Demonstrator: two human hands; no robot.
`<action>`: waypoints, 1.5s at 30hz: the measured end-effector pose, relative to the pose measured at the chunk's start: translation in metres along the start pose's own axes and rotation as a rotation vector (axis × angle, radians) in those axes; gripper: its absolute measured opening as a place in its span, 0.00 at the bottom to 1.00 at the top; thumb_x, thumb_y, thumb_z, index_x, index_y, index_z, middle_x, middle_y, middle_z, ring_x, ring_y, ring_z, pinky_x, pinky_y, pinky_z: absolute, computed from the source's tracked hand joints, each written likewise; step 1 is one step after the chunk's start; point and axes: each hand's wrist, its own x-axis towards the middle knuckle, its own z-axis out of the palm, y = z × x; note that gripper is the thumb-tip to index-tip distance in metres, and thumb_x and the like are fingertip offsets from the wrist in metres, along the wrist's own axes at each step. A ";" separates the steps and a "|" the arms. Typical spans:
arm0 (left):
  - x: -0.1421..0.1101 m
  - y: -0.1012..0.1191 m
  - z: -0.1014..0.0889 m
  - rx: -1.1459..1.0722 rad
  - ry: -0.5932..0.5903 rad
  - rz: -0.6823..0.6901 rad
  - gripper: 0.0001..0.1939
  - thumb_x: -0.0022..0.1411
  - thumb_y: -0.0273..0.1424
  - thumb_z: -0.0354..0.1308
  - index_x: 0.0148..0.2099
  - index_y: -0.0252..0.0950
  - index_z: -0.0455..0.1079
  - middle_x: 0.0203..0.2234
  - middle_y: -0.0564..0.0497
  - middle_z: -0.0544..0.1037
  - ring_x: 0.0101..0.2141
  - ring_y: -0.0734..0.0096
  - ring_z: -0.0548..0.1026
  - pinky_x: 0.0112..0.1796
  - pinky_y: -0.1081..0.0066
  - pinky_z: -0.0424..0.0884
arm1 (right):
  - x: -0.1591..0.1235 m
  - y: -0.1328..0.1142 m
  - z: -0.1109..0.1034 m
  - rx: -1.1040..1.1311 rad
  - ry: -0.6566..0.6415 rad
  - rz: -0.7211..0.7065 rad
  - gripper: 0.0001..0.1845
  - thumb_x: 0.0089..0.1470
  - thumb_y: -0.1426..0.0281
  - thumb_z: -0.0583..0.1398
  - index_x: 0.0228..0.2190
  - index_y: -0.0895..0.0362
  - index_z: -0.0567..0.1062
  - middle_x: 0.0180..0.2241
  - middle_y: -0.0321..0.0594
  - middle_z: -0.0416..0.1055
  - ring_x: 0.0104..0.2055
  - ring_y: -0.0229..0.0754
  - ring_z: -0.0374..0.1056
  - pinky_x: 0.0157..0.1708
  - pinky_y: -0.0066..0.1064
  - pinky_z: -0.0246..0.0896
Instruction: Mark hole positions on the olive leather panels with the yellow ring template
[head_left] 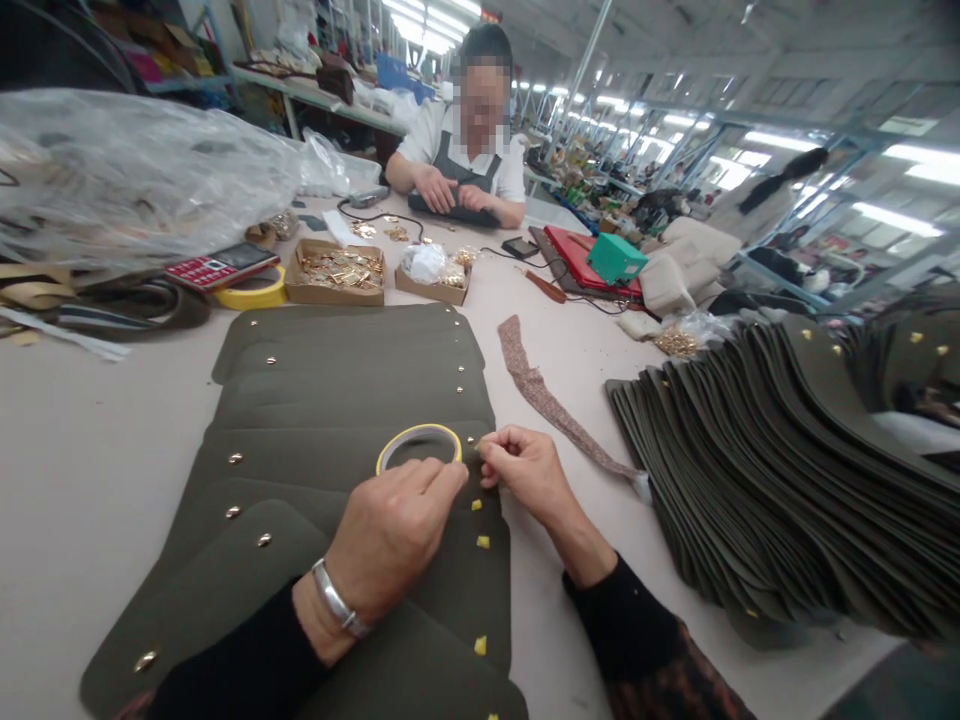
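Observation:
My left hand (pixel 394 535) is closed on a yellow roll of tape (pixel 418 442), holding it on its edge over the olive-green leather pieces (pixel 315 400). My right hand (pixel 525 468) pinches the tape's free end at the right side of the roll. The leather pieces lie overlapped in a row toward me. Each carries gold studs on its left side and small yellow tape squares (pixel 483 541) on its right edge.
A tall fanned stack of the same olive pieces (pixel 787 470) fills the right side. A patterned strip (pixel 536 390) lies beside the row. Boxes of gold hardware (pixel 337 272), another tape roll (pixel 251 293) and a phone sit further back. A co-worker (pixel 469 140) sits opposite.

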 end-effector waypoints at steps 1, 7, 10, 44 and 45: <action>-0.002 -0.001 0.003 0.032 -0.060 -0.014 0.06 0.64 0.24 0.51 0.36 0.37 0.67 0.26 0.53 0.73 0.27 0.67 0.70 0.28 0.68 0.65 | 0.005 0.003 -0.003 -0.024 -0.020 0.000 0.08 0.47 0.67 0.62 0.26 0.62 0.75 0.18 0.34 0.71 0.18 0.34 0.68 0.20 0.23 0.67; -0.004 -0.005 0.008 0.085 -0.315 -0.078 0.10 0.60 0.19 0.51 0.36 0.38 0.68 0.31 0.50 0.74 0.32 0.62 0.69 0.32 0.67 0.67 | 0.019 0.005 -0.004 -0.240 -0.089 -0.069 0.09 0.50 0.68 0.60 0.27 0.61 0.77 0.19 0.35 0.71 0.20 0.34 0.69 0.20 0.22 0.65; -0.003 -0.005 0.007 0.061 -0.333 -0.101 0.09 0.61 0.19 0.51 0.36 0.38 0.68 0.31 0.50 0.73 0.33 0.62 0.69 0.32 0.66 0.67 | 0.021 0.002 -0.001 -0.405 -0.108 -0.142 0.08 0.49 0.70 0.58 0.26 0.60 0.77 0.19 0.34 0.71 0.19 0.34 0.68 0.19 0.22 0.62; -0.002 -0.011 0.000 0.195 -0.264 -0.068 0.08 0.65 0.24 0.48 0.35 0.38 0.66 0.25 0.51 0.70 0.25 0.64 0.69 0.27 0.67 0.63 | 0.018 -0.024 0.011 -1.073 -0.119 -0.324 0.11 0.49 0.77 0.56 0.25 0.57 0.78 0.26 0.44 0.78 0.29 0.43 0.72 0.29 0.29 0.57; -0.003 -0.012 -0.001 0.184 -0.248 -0.060 0.08 0.65 0.24 0.47 0.35 0.38 0.66 0.25 0.51 0.71 0.25 0.65 0.70 0.26 0.67 0.63 | 0.015 -0.025 0.008 -1.057 -0.153 -0.327 0.11 0.49 0.78 0.56 0.24 0.57 0.78 0.26 0.43 0.78 0.28 0.43 0.72 0.28 0.28 0.56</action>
